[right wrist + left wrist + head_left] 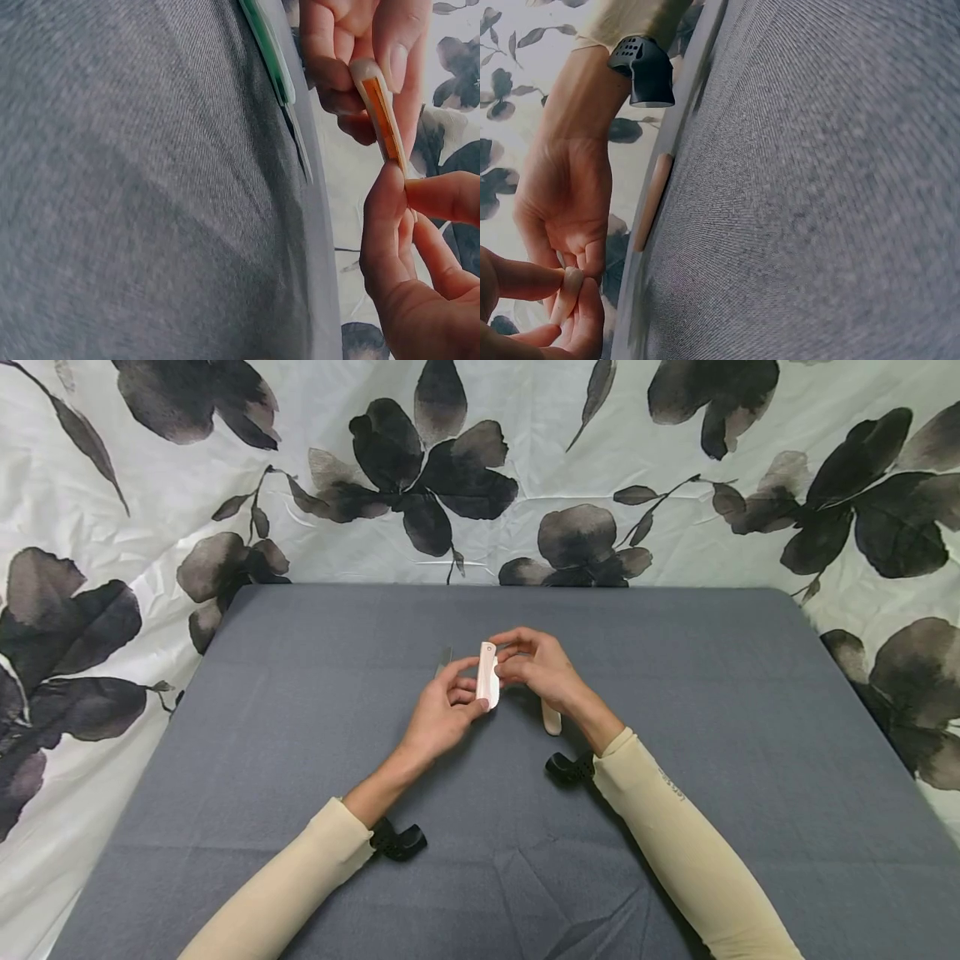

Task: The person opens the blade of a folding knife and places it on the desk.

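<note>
Both hands hold a small pale pink and white folding piece (487, 677) above the table; a rivet shows at its top end. My left hand (438, 717) pinches its lower part between thumb and fingers. From the right side, my right hand (542, 668) pinches it with thumb and fingertips. The right wrist view shows an orange strip (382, 116) along the piece's narrow edge. Below the right hand lies a beige flat stick (552, 718) with a rounded end. A thin green item (271, 56) lies behind the left hand, largely hidden in the head view.
A grey cloth covers the table (300, 760), with creases near the front. Behind it hangs a white curtain (525, 468) with dark flowers. Black wrist mounts (401, 842) sit below the cream sleeves (675, 827).
</note>
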`<move>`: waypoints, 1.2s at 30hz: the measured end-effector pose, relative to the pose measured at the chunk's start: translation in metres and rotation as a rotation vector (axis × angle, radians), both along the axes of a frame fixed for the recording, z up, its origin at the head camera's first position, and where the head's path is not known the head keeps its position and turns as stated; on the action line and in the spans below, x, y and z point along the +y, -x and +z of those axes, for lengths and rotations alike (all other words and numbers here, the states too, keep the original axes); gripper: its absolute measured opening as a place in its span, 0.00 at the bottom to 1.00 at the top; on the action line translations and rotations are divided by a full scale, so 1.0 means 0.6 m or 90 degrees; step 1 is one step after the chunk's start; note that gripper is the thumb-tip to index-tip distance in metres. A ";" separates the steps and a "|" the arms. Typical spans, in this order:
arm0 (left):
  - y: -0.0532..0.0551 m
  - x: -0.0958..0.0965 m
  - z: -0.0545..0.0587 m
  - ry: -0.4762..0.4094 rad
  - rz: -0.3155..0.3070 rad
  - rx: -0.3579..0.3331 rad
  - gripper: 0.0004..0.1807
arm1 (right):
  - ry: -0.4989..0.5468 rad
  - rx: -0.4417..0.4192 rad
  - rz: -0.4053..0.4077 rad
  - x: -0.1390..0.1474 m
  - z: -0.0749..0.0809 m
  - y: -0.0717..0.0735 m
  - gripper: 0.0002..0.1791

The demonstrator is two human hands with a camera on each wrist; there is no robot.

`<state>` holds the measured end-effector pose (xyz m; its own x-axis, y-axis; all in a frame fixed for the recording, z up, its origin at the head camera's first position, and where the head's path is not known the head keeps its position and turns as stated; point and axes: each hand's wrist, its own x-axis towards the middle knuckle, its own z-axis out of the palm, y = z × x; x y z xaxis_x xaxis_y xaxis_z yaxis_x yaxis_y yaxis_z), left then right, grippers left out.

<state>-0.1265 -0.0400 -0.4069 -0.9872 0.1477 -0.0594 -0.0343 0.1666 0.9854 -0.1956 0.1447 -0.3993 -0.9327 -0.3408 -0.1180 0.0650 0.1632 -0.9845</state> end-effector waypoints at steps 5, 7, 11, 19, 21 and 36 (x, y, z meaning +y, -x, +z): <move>0.000 -0.002 -0.005 -0.007 -0.008 -0.009 0.36 | -0.020 0.003 0.011 0.006 -0.003 0.002 0.24; 0.000 -0.003 -0.006 -0.012 -0.015 -0.015 0.35 | -0.020 -0.002 0.017 0.010 -0.004 0.004 0.24; -0.001 -0.003 -0.005 -0.019 -0.026 -0.028 0.35 | -0.012 -0.011 0.026 0.015 -0.004 0.006 0.24; -0.001 -0.004 -0.007 -0.021 -0.034 -0.043 0.34 | 0.007 -0.022 0.046 0.018 -0.005 0.006 0.24; -0.001 -0.004 -0.008 -0.022 -0.035 -0.044 0.34 | 0.010 -0.023 0.048 0.020 -0.006 0.005 0.24; -0.003 -0.005 -0.006 -0.033 0.004 -0.036 0.35 | -0.009 -0.030 0.051 0.008 -0.006 -0.008 0.29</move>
